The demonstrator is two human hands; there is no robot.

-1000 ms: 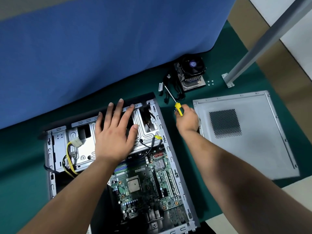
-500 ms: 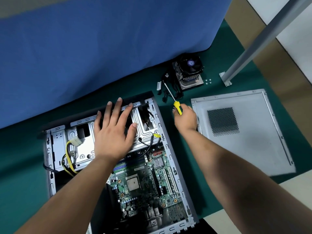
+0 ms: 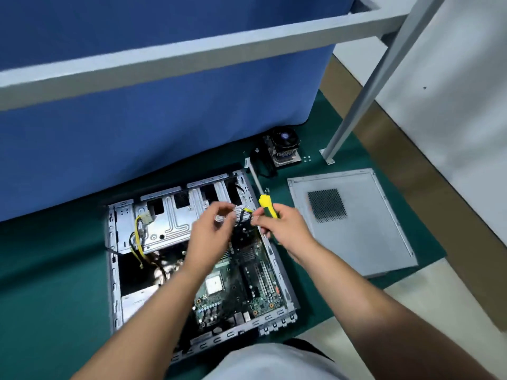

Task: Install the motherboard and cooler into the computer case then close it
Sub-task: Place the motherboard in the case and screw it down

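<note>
Gripping screwdriver (image 3: 268,206) in right hand (image 3: 282,226), left hand (image 3: 211,231) curled (contents blurred), above open case (image 3: 277,259).

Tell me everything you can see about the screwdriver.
The screwdriver has a yellow handle, plastic by its look, and a thin grey metal shaft. The right hand grips the handle's lower part, so its end is hidden. The shaft points up and left, away from the person, above the green mat beside the case. Its tip is too blurred to describe.

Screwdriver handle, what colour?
Yellow; the screwdriver shows in the head view, held in the right hand.
</note>
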